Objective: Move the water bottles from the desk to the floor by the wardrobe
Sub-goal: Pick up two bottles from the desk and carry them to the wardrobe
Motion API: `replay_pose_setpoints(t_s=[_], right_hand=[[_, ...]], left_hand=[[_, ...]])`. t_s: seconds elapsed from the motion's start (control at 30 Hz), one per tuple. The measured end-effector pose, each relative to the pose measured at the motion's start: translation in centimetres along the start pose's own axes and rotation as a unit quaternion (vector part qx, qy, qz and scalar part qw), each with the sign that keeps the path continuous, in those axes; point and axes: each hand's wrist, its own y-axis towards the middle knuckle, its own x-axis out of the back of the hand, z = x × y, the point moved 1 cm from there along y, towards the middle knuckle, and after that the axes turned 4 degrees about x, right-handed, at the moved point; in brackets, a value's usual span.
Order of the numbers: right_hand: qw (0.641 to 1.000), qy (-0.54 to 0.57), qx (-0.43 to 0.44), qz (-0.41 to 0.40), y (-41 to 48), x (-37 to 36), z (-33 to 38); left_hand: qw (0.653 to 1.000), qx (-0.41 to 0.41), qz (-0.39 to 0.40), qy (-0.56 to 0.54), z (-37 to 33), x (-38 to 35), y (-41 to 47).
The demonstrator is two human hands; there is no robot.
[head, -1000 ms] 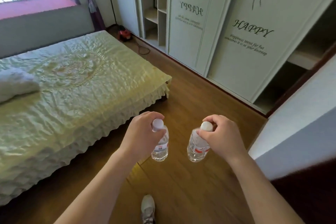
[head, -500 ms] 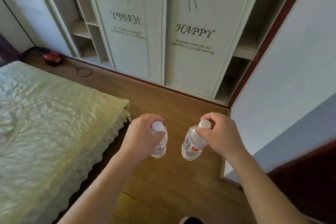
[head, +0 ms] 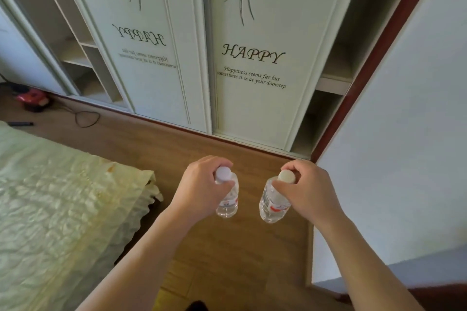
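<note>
Step in hand: the carry, at its far end. The person stands facing the wardrobe [head: 252,103] with one bottle in each of the hands, both bottles held above the floor [head: 235,250] and touching nothing else.

Left hand [head: 202,188]: closed round the neck of the left bottle [head: 228,202], fingers curled just under its white cap.

Right hand [head: 308,190]: closed likewise on the right bottle [head: 273,204], thumb and fingers pinching at the neck below the cap.

The two bottles hang side by side, apart from one another. The left is close to upright and the right a little tilted. Both are clear plastic with a red-and-white label; the fill level cannot be read.

Surroundings: the bed [head: 63,197] lies to the left and a pale wall [head: 404,146] to the right. A red object [head: 32,100] and a loop of cable [head: 87,118] sit well off to the left along the wardrobe base. The counter is not in view, so any bottles left there cannot be counted.

Assessment: transport looks nearly done; the set-down is not yet made.

Next move, as judged: bend or crouch, then lower both bottles onto the bare boards before the sliding doors. Each base should land flat. A neck grip lets a bottle swing, so each hand should let go only once its bottle stands steady, and short of the door track.
</note>
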Motion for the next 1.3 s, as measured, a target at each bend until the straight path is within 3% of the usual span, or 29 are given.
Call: replay_pose_setpoints(t_s=[0.67,1.3], right_hand=[[0.979,-0.017,-0.178,-0.095,24.8,2.7,-9.3],[0.962,0.015,-0.266,-0.052,46.0,-1.2,-31.6]], left_hand=[[0.982,-0.066,0.173,-0.040,-4.9,-10.3,32.9],[0.967,0.012,0.254,0.014,-5.7,-31.9,55.6]])
